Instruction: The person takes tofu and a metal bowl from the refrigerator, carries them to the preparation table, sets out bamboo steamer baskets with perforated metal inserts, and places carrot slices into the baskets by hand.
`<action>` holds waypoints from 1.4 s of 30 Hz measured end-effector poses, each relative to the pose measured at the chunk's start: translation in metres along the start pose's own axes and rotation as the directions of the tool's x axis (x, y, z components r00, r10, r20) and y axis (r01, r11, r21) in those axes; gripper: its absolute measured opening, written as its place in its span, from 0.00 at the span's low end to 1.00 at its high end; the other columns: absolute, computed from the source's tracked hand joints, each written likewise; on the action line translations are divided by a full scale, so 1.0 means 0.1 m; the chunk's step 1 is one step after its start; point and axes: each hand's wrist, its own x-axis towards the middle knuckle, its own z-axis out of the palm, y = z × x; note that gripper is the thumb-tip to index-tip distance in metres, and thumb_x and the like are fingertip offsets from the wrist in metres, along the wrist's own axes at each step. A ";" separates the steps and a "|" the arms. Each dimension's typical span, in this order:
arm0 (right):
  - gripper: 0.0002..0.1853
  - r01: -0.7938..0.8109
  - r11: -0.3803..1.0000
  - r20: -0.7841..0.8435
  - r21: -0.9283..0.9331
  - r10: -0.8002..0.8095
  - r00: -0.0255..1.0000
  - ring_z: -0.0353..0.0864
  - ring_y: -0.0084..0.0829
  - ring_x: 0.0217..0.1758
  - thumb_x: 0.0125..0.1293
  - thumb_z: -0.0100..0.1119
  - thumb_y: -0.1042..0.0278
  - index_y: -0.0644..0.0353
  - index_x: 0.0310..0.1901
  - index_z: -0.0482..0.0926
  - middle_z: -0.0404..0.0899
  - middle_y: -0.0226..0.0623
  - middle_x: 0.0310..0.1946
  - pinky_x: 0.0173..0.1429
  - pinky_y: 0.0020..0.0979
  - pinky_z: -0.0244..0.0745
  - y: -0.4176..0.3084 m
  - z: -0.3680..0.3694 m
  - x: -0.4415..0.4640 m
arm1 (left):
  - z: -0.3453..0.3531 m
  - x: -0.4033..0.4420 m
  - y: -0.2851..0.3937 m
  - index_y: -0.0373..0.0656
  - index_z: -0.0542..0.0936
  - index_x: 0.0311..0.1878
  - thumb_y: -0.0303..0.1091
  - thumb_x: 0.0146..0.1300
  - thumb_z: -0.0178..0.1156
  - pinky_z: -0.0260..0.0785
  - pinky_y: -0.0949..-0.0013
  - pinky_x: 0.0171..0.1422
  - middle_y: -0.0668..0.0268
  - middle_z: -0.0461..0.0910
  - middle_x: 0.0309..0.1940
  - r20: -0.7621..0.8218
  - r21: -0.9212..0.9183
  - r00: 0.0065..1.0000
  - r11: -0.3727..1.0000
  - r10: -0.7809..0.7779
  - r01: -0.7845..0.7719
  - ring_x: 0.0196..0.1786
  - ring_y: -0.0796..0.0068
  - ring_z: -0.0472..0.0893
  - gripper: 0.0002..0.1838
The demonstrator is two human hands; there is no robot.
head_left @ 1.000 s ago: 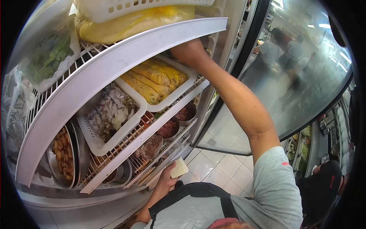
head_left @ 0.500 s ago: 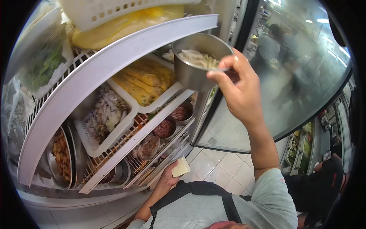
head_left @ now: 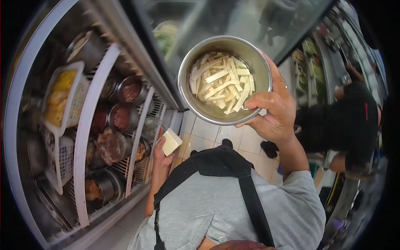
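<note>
Here the right hand (head_left: 278, 113) is pinching a metal pot (head_left: 260, 74) by its rim, holding it aloft beside the fridge shelves (head_left: 88, 129); that 1-sided grip could be slipping if steel is wet, spilling everything. Pale, straight-cut strips (head_left: 223, 81) are lying jumbled inside, while the left hand (head_left: 160, 157) is clasping a creamy, flat-sided block (head_left: 171, 142).

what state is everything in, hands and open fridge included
right hand: gripping the metal pot's rim
metal pot: uncovered, off the shelves
pale strips: cut, piled loosely inside the pot
left hand: closed on the pale block
pale block: held, clear of the shelves
glass door: open
upper white basket: uncovered, holding yellow food
lower white basket: contents can't be made out
</note>
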 end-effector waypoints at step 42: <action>0.13 -0.599 0.718 -0.453 -0.354 0.429 0.782 0.73 0.60 0.74 0.62 0.73 0.63 0.60 0.43 0.85 0.82 0.64 0.60 0.76 0.46 0.70 5.01 -2.08 -1.43 | -0.25 -0.30 -1.52 0.47 0.78 0.64 0.49 0.69 0.70 0.84 0.47 0.56 0.57 0.85 0.56 -0.314 -0.031 0.948 0.997 0.054 -0.067 0.57 0.47 0.86 0.26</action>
